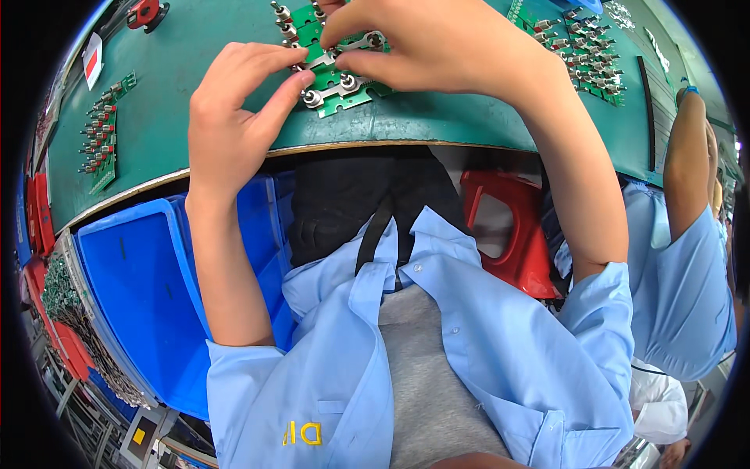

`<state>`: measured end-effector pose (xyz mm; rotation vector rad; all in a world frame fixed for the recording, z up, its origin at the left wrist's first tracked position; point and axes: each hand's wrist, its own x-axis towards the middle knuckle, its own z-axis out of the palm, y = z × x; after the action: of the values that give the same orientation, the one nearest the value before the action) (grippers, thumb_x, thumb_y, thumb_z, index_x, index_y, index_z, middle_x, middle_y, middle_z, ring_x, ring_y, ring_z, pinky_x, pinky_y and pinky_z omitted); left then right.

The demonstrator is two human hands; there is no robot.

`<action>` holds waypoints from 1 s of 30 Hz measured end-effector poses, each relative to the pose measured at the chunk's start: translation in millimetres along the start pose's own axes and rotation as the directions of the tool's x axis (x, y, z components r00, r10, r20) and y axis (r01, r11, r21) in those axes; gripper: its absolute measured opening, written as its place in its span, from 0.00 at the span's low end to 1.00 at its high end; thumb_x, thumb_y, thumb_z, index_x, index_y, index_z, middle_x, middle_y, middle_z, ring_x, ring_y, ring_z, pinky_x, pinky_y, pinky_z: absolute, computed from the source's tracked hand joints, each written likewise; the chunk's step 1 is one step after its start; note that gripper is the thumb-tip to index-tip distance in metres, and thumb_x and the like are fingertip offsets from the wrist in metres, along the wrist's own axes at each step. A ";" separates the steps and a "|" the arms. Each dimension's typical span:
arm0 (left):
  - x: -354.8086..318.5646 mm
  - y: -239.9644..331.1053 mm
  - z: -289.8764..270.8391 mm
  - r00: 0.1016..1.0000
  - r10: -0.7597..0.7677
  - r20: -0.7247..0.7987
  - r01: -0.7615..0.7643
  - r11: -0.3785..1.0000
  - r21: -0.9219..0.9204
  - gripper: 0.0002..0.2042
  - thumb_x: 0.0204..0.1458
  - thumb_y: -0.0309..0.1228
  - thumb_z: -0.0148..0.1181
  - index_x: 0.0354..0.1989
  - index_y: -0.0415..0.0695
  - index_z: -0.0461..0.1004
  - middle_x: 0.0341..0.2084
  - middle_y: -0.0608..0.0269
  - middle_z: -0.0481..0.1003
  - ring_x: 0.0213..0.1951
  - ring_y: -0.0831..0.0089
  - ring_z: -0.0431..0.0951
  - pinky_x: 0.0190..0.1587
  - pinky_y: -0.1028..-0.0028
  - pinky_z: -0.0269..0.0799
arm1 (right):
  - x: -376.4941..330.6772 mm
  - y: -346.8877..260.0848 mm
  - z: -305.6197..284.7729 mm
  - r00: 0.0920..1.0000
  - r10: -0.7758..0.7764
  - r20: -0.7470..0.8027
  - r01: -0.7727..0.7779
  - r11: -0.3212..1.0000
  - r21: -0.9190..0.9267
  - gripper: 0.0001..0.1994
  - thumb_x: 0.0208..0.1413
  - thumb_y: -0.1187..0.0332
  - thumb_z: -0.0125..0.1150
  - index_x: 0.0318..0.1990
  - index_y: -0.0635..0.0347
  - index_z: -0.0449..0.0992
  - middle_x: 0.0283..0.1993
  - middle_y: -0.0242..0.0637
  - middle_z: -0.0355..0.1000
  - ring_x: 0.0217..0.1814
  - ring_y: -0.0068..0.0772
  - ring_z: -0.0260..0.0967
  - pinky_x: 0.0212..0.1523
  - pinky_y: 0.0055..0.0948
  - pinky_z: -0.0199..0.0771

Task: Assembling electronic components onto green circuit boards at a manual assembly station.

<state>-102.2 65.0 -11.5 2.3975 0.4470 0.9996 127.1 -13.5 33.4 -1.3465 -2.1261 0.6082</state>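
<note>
Pinch-wise, a metal strip (pixel 319 60) is apparently being gripped by the right hand (pixel 441 47) (left hand's (pixel 225 117) hold can't be told) on a workbench-top (pixel 211 31) circuit board (pixel 342 102) that's probably light, stiff but fragile, so best being held by its edges imo.

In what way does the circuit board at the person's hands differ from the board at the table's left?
The left hand and right hand are at the middle board; no hand touches the left board. Flat silvery strips show on the middle board, but none can be made out on the left board. Both are green and carry metal parts.
</note>
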 end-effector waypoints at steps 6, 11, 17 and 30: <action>-6.7 -4.4 1.6 1.000 0.008 -0.021 -0.007 0.997 0.081 0.11 0.50 0.25 0.75 0.43 0.42 0.86 0.38 0.63 0.83 0.38 0.71 0.77 0.44 0.74 0.72 | 9.9 0.0 1.9 0.991 0.073 0.111 -0.085 0.990 0.110 0.05 0.52 0.70 0.64 0.29 0.59 0.83 0.38 0.38 0.65 0.45 0.38 0.61 0.57 0.39 0.58; -11.3 -4.4 2.6 0.998 0.017 -0.054 -0.011 0.993 0.118 0.11 0.51 0.24 0.73 0.44 0.44 0.86 0.38 0.64 0.83 0.39 0.71 0.77 0.44 0.74 0.72 | 13.9 -6.5 -0.9 0.985 0.090 0.149 -0.116 0.978 0.174 0.05 0.51 0.71 0.65 0.31 0.59 0.85 0.37 0.37 0.65 0.44 0.38 0.60 0.56 0.39 0.57; -16.1 -2.7 -0.8 1.000 0.004 -0.023 0.001 0.985 0.172 0.14 0.51 0.24 0.75 0.46 0.42 0.87 0.41 0.63 0.83 0.42 0.71 0.79 0.48 0.75 0.73 | 16.8 -23.9 -3.7 0.914 0.309 0.262 -0.355 0.923 0.151 0.06 0.50 0.72 0.65 0.34 0.60 0.86 0.37 0.37 0.64 0.44 0.38 0.60 0.56 0.40 0.56; -22.7 0.5 0.9 1.000 0.012 0.001 -0.012 0.978 0.211 0.14 0.51 0.24 0.75 0.48 0.43 0.86 0.45 0.64 0.82 0.42 0.74 0.81 0.48 0.76 0.73 | 22.4 -14.6 6.2 0.925 0.185 0.333 -0.230 0.968 0.102 0.07 0.50 0.73 0.62 0.34 0.61 0.86 0.37 0.38 0.64 0.44 0.38 0.59 0.56 0.41 0.55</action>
<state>-116.8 53.6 -24.5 2.5899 0.5643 1.0018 105.4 0.7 42.5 -1.4877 -2.1512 1.1110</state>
